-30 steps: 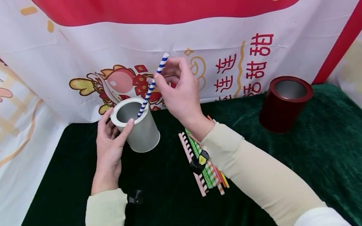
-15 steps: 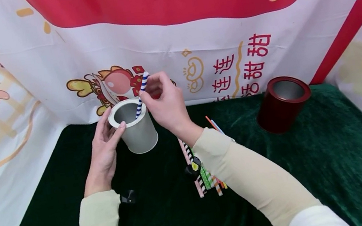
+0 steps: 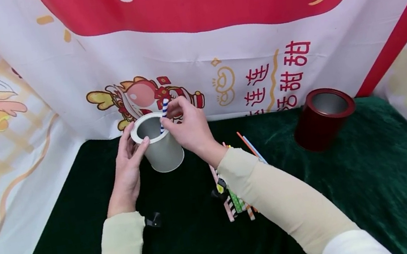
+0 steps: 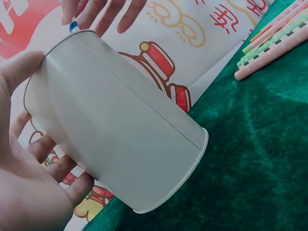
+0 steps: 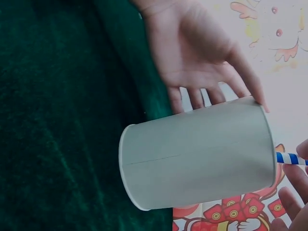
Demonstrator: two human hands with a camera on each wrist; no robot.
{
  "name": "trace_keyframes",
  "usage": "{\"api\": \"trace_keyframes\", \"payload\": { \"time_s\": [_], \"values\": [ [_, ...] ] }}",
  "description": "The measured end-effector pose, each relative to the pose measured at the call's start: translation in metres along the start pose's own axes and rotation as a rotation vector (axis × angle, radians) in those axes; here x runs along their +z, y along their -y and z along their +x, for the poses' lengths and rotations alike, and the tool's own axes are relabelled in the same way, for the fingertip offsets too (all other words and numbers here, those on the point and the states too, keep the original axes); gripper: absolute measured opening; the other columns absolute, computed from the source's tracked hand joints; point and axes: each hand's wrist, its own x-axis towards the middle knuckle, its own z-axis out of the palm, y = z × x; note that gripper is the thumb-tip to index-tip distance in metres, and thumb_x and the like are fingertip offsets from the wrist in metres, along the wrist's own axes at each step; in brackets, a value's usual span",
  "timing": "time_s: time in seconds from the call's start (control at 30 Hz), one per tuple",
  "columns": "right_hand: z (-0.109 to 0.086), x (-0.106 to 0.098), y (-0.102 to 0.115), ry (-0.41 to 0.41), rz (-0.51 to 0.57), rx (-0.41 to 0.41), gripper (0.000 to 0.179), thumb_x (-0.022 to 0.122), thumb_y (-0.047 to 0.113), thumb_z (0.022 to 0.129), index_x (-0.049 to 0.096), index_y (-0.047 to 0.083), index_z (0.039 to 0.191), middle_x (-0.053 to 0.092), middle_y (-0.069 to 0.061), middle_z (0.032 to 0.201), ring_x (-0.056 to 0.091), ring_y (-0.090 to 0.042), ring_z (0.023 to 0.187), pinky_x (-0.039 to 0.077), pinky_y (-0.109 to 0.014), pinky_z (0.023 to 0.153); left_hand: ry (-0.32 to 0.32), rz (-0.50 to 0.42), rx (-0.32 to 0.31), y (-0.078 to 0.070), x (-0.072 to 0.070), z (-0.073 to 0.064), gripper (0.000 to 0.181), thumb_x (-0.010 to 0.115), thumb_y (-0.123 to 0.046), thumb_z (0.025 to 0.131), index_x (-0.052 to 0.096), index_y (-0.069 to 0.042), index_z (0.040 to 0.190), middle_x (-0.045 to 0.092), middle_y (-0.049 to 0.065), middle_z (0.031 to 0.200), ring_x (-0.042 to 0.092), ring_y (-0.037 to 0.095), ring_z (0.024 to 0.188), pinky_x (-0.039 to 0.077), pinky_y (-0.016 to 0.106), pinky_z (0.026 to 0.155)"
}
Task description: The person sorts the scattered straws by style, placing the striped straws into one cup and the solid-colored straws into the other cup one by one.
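Partway inside the grey can (image 3: 165,154) gripped by the left hand (image 3: 125,169), 1 striped straw (image 3: 164,108) is being pinched by the right hand (image 3: 190,127)!

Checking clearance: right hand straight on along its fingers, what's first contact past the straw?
Past the striped straw it pinches, the right hand would likely meet the rim of the gray can; height is unclear, so it might pass over.
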Motion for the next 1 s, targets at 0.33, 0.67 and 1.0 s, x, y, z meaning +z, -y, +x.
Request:
{"api": "trace_keyframes", "payload": {
  "time_s": [0.33,0.67,1.0],
  "values": [
    [0.0006,0.0052,-0.0096,0.059,-0.085,0.0,0.026,0.08,0.024,0.099,0.067,0.014,0.119,0.078,-0.003,0.111,0.072,-0.016,0.105,0.058,-0.033,0.091,0.0,0.009,0.011,0.004,0.0021,0.0009,0.075,0.067,-0.04,0.106,0.027,-0.035,0.17,0.028,-0.004,0.177,0.025,0.018,0.157,0.014,0.051,0.137],
    [-0.0001,0.007,-0.0113,0.058,-0.083,-0.017,0.021,0.081,0.026,0.098,0.07,0.013,0.111,0.078,-0.002,0.105,0.07,-0.016,0.103,0.055,-0.033,0.088,-0.01,0.002,0.012,0.0048,0.0031,-0.0002,0.074,0.067,-0.04,0.107,0.028,-0.038,0.169,0.029,-0.003,0.176,0.026,0.017,0.158,0.013,0.05,0.137],
    [0.0003,0.0091,-0.0117,0.045,-0.087,-0.025,0.019,0.082,0.026,0.097,0.074,0.013,0.109,0.078,-0.002,0.106,0.069,-0.017,0.104,0.055,-0.033,0.089,-0.018,0.005,0.008,0.0046,0.003,0.0008,0.073,0.067,-0.039,0.107,0.029,-0.038,0.169,0.029,-0.003,0.176,0.025,0.017,0.159,0.013,0.051,0.137]
  ]
}}
